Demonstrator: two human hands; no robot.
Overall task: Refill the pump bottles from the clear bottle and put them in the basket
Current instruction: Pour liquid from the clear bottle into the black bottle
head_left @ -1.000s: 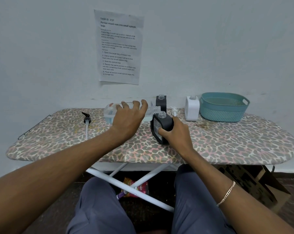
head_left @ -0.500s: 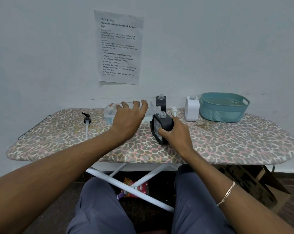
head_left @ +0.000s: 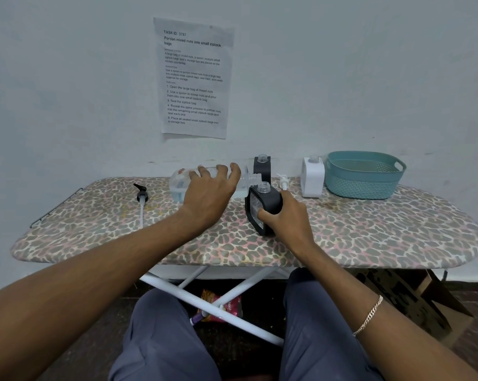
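Observation:
My left hand grips the clear bottle, held on its side with its open threaded neck pointing right at the black bottle's mouth. My right hand holds that uncapped black pump bottle, tilted left on the ironing board. A second uncapped black bottle stands behind them. An uncapped white bottle stands next to the teal basket at the back right. A black pump head with its tube lies at the left, and a white pump head lies behind my right hand.
A printed sheet is taped to the wall behind the board. Under the board are its white crossed legs, a snack packet and a cardboard box at the right. My knees are below the near edge.

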